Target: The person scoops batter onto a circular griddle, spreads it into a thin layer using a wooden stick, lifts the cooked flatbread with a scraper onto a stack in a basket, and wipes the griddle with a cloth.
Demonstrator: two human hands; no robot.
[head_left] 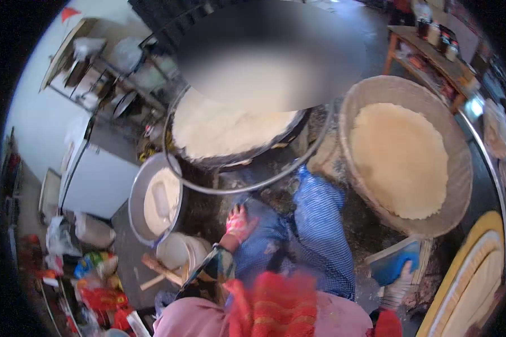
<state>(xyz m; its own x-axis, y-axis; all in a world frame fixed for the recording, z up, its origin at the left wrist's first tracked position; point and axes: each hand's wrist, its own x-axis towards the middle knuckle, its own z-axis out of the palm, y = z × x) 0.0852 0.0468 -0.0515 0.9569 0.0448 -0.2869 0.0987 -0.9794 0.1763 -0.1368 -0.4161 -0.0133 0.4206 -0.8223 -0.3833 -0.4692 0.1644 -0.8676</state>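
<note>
My left hand [240,223], in a pink and white glove, rests on the blue trouser leg at the knee, its fingers apart and holding nothing. On the right, my right hand [400,283] is at a blue flat object [395,267], its fingers closed on the edge. Ahead of my knees is a wide round pan [230,161] filled with pale material [225,126], its far part hidden by a blur. A metal hoop [253,190] runs around its near side. To the right, a large basket [348,163] holds a flat, pale yellow layer [402,163].
A grey basin [136,210] with pale powder and a scoop stands at left, above a white bucket [177,253]. Cluttered shelves [115,70] and a white cabinet [95,182] are farther left. Round boards [472,281] lean at lower right; a wooden table [427,50] stands behind.
</note>
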